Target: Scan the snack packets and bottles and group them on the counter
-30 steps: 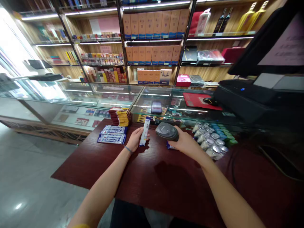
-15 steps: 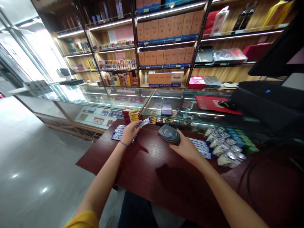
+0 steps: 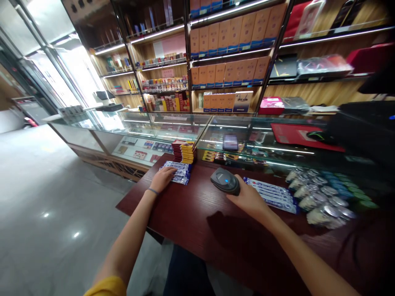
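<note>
My right hand (image 3: 248, 197) is wrapped round the handle of a dark barcode scanner (image 3: 224, 181) with a lit blue light, held above the dark red table. At the table's left, my left hand (image 3: 163, 179) is down on a pile of blue-and-white snack packets (image 3: 180, 172), its fingers closed at the edge of one; they partly cover it. Just behind that pile stands a stack of red and yellow packets (image 3: 184, 152). A row of similar blue-and-white snack packets (image 3: 273, 195) lies to the right of the scanner, partly behind my right hand.
Several clear-wrapped jars or cans (image 3: 317, 197) stand at the right, beside blue and green ones. A glass display counter (image 3: 197, 130) borders the table's far side, with a red mat (image 3: 296, 135) and mouse on it. Shelves of boxes (image 3: 231, 35) rise behind.
My left hand has brought the snack packet from beside the scanner back to the left pile. The scanner stays in my right hand. The view has turned slightly left.
</note>
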Motion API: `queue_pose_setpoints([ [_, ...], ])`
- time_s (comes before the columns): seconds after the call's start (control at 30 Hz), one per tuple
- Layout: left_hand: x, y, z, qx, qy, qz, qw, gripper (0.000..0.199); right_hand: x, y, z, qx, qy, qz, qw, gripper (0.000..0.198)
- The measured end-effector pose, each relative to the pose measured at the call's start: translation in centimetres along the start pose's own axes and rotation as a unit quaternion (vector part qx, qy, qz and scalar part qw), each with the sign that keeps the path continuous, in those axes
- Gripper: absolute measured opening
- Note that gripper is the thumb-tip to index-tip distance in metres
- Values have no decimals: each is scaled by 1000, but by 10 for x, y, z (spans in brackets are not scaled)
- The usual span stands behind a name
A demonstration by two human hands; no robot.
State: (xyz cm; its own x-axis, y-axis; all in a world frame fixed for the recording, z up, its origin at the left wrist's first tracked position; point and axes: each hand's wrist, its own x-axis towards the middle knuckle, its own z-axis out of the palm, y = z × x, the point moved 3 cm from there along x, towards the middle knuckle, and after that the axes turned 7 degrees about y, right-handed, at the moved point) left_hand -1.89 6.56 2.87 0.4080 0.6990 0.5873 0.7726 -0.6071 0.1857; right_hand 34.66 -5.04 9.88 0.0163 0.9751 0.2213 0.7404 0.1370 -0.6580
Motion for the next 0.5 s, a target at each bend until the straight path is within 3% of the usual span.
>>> queue_pose_setpoints([
  [0.2,1,-2,13,-15,-2,-2,1000,33,0,4,5,-10,-3,9,1000,42],
  [0.5,-1,0,14,-11,1,4,1000,35,3,6,6,-17,-2,25,1000,43],
])
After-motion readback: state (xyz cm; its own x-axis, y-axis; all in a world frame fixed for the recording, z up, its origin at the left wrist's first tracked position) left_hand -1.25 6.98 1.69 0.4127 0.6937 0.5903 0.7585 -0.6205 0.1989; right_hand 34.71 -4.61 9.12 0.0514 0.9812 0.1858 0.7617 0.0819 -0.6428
